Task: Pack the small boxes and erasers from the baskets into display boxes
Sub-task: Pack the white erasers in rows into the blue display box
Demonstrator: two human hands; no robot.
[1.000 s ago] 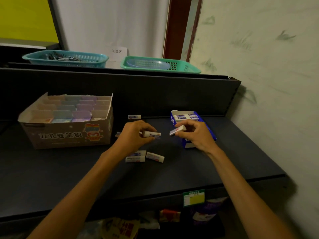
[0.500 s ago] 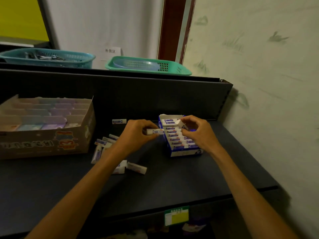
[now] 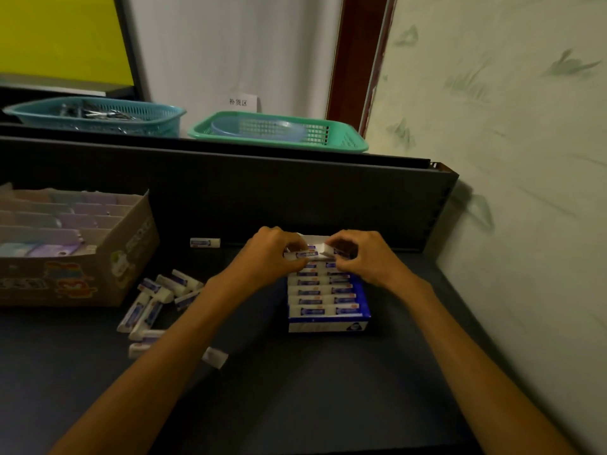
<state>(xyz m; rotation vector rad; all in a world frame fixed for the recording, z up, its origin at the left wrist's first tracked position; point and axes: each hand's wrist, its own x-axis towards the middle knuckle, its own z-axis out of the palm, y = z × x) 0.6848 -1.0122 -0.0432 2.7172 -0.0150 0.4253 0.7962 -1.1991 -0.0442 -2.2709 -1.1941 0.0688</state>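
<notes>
A blue display box (image 3: 328,323) sits on the dark shelf, filled with rows of white erasers in blue sleeves. Both hands hover over its far end. My left hand (image 3: 266,254) pinches a white eraser (image 3: 303,255) lying across the back row. My right hand (image 3: 364,257) pinches another eraser (image 3: 328,248) beside it, its fingers curled over the box's back right corner. Several loose erasers (image 3: 157,300) lie in a heap left of the box, and a single eraser (image 3: 204,242) lies by the back panel.
A cardboard display box (image 3: 75,277) with pastel small boxes stands at the left. On the upper ledge are a teal basket (image 3: 95,114) and a green basket (image 3: 279,131). A wall closes off the right side.
The view has shifted right and closer. My left hand moved right with its eraser to the box's far end, meeting my right hand there.
</notes>
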